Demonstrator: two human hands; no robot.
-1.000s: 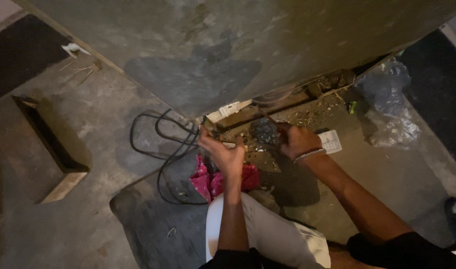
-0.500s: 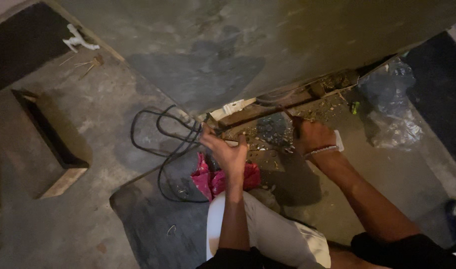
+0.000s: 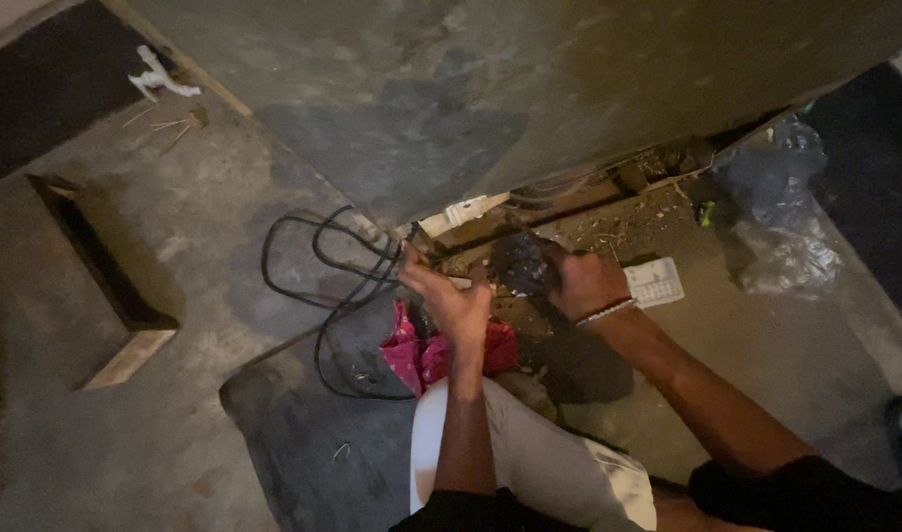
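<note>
I see my left hand point(image 3: 453, 300) pinching the black cable point(image 3: 318, 266); my right hand's point(image 3: 581, 283) fingers curl around a dark clump point(image 3: 518, 264).

Rough utility or work spot, not a finished room. Bare stained concrete floor point(image 3: 205, 177), big grey concrete slab wall point(image 3: 569, 89) with a debris-filled gap point(image 3: 618, 197) along its base. Loose black cable point(image 3: 323, 266) coiled on the ground, crumpled plastic bag point(image 3: 776, 217) dumped nearby, wooden frame piece point(image 3: 106, 286) lying about. Dim lighting, dust everywhere.
</note>
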